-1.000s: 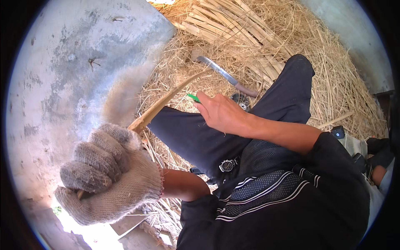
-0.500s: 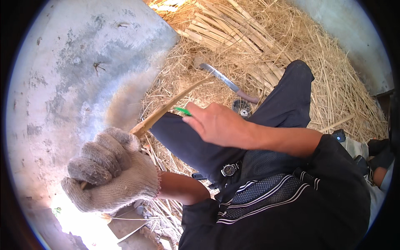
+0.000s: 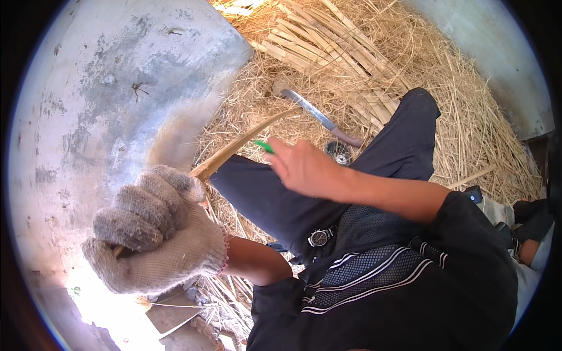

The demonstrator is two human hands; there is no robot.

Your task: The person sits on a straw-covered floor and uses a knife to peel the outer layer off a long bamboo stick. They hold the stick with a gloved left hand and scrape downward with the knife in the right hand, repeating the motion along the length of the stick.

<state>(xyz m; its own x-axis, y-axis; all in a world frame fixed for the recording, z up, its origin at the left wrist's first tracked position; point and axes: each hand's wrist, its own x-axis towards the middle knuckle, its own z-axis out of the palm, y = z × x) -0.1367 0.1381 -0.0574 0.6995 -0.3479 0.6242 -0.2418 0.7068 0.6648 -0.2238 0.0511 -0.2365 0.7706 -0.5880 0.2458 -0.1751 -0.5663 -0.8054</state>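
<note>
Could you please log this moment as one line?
left hand: gloved, gripping strip | right hand: bare, holding green object near strip | machete: on straw

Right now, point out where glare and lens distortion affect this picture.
Head view: white glare blows out the lower left, below the gloved left hand; a bright patch sits at the top edge, left of the strips; a black fisheye rim curves down both sides.

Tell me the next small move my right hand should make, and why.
I'd probably ease the green object in your right hand onto the tan strip: it sits close beside the strip, whose lower part your gloved left hand grips.
</note>
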